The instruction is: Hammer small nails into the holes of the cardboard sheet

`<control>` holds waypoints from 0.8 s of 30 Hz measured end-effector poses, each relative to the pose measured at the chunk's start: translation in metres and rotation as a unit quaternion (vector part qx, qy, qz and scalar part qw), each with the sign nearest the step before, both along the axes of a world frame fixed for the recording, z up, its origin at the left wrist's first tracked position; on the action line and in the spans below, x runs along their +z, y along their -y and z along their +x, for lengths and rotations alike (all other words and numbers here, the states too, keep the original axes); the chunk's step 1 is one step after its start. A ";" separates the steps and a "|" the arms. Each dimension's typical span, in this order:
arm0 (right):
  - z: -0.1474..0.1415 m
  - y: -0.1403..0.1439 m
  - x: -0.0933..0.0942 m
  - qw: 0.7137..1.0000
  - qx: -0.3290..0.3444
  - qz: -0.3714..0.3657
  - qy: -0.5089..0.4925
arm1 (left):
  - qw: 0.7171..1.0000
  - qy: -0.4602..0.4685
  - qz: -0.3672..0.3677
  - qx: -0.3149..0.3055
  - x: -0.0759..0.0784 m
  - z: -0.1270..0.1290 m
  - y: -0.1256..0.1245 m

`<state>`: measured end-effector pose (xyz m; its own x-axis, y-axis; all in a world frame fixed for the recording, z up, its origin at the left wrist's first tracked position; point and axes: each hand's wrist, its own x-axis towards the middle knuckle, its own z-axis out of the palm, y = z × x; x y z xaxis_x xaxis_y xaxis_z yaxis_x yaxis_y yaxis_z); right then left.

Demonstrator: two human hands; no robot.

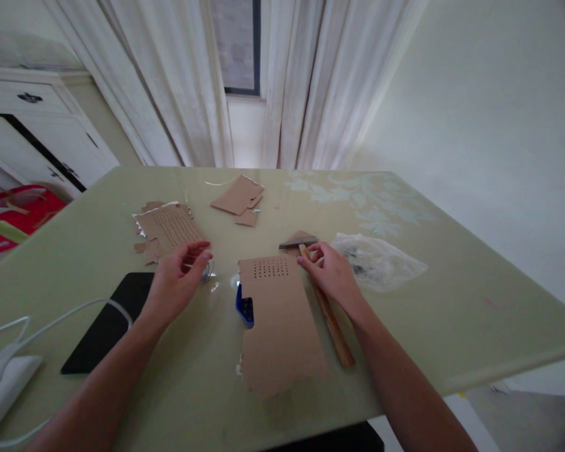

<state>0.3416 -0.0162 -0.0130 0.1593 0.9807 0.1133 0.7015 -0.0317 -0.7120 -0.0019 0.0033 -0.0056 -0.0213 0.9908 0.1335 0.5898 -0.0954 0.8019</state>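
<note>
A green table (pixel 452 314) is filling most of the view, with white curtains (pixel 188 94) hanging behind it and a white cabinet (pixel 37 125) standing off to the left. A black pad (pixel 108 326) is lying on the table's near left, under the left forearm, and a white cable (pixel 51 317) is looping across it toward a white device (pixel 4 386) at the left edge.

In the middle, a large piece of cardboard (pixel 280 326) punched with rows of small holes is lying flat, partly covering a blue box (pixel 243 306) at its left edge. A second punched cardboard sheet (pixel 169 227) is sitting further back on the left, and plain cardboard scraps (pixel 240 198) are lying beyond it near the centre. A clear plastic bag (pixel 381 260) is resting to the right.

A hammer (pixel 329 314) is lying just right of the large cardboard, its wooden handle pointing toward the person and its metal head at the far end. The right hand (pixel 332 273) is resting on the handle just below the head, fingers curling loosely over it, not lifting it.

The left hand (pixel 176 279) is hovering above the table, pinching a thin nail (pixel 194 265) between thumb and fingertips. A small shiny metal bundle (pixel 208 272) is lying just beside those fingers.
</note>
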 end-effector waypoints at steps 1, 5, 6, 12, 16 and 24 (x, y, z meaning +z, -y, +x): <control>0.000 -0.001 -0.005 0.999 -0.004 0.004 0.041 | 0.994 -0.104 0.002 0.037 0.000 -0.007 -0.003; -0.003 -0.004 -0.015 0.993 -0.012 -0.027 0.111 | 0.934 -0.352 -0.046 0.043 -0.003 -0.025 -0.008; -0.003 -0.005 -0.015 0.993 -0.012 -0.034 0.112 | 0.929 -0.364 -0.063 0.033 -0.004 -0.026 -0.007; -0.005 -0.006 -0.005 0.995 -0.021 -0.045 0.086 | 0.930 -0.355 -0.097 0.019 -0.007 -0.024 -0.010; 0.000 -0.005 0.000 0.998 -0.024 -0.051 0.019 | 0.933 -0.347 -0.094 0.020 -0.010 -0.025 -0.012; 0.010 -0.009 0.014 0.972 0.011 -0.050 -0.231 | 0.932 -0.355 -0.067 -0.005 -0.014 -0.029 -0.012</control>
